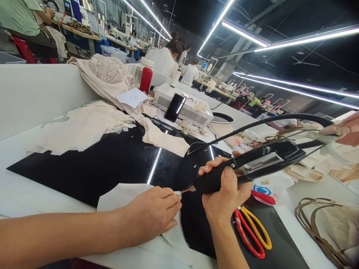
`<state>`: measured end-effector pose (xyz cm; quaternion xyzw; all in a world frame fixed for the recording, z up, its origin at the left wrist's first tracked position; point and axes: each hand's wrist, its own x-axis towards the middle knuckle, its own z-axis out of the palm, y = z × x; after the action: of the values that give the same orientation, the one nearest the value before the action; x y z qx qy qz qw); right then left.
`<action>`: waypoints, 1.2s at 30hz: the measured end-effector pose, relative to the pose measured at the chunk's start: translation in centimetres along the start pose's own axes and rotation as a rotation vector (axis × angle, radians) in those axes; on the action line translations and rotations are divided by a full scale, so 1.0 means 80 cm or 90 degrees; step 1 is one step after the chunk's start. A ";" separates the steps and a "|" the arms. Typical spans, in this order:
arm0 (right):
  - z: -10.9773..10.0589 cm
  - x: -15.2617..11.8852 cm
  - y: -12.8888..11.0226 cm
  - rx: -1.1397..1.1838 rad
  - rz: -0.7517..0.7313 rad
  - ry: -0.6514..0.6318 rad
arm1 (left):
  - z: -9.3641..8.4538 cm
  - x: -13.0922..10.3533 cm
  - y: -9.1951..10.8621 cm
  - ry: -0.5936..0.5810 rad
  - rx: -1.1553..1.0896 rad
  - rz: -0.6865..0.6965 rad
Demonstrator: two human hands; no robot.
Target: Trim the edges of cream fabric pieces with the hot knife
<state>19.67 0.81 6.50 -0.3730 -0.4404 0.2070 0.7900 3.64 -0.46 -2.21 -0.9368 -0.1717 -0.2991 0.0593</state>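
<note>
Overhead, lights (pixel 215 26) glow; above black sheeting (pixel 112 160), right hand (pixel 226 196) grips tool (pixel 249 165), left hand (pixel 155 211) pinches white piece (pixel 177 192).

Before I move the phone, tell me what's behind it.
Behind the phone is a white box, its vent slots showing to either side. The part of the box directly behind the phone is covered, so I can't tell what is there.

Left forearm (pixel 70 233) nearly level from the left edge, left hand (pixel 153 210) back uppermost with fingers (pixel 164 192) bent and tips pinched; right forearm (pixel 228 243) angled steeply from below, right hand (pixel 224 190) wrapped in a grip, thumb (pixel 229 180) upward on the near side, fingers curled opposite.
</note>
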 end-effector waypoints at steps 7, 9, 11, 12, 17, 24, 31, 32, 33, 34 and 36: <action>0.001 0.001 0.002 0.030 -0.008 -0.010 | 0.002 -0.001 0.000 -0.005 -0.002 -0.007; 0.001 -0.001 0.003 0.038 -0.003 -0.019 | 0.002 -0.001 -0.001 0.000 0.000 -0.007; 0.002 -0.002 0.003 0.039 0.005 -0.019 | 0.003 -0.001 -0.001 -0.008 0.002 -0.004; 0.002 -0.002 0.003 0.037 0.008 -0.016 | 0.002 -0.001 -0.001 -0.013 0.003 -0.002; 0.003 -0.001 0.001 0.036 0.002 -0.003 | 0.002 -0.001 -0.001 -0.018 0.014 0.003; 0.004 -0.003 0.000 0.041 -0.005 -0.024 | 0.006 -0.002 -0.001 -0.004 0.007 -0.003; 0.004 -0.002 0.001 0.035 -0.012 -0.016 | 0.003 -0.002 0.000 -0.006 0.010 -0.008; 0.004 -0.002 0.001 0.035 -0.010 -0.015 | 0.003 -0.002 0.000 -0.007 0.009 -0.008; 0.004 -0.002 0.001 0.035 -0.008 -0.015 | 0.002 -0.001 0.000 -0.009 0.008 -0.007; 0.004 -0.003 0.002 0.036 -0.008 -0.015 | 0.002 -0.001 0.000 -0.009 0.006 -0.007; 0.004 -0.004 0.002 0.038 -0.004 -0.016 | 0.001 -0.001 0.000 -0.012 0.003 -0.008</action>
<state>19.24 0.86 6.30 -0.3453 -0.4449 0.2222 0.7959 3.67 -0.48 -2.33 -0.9383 -0.1787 -0.2904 0.0585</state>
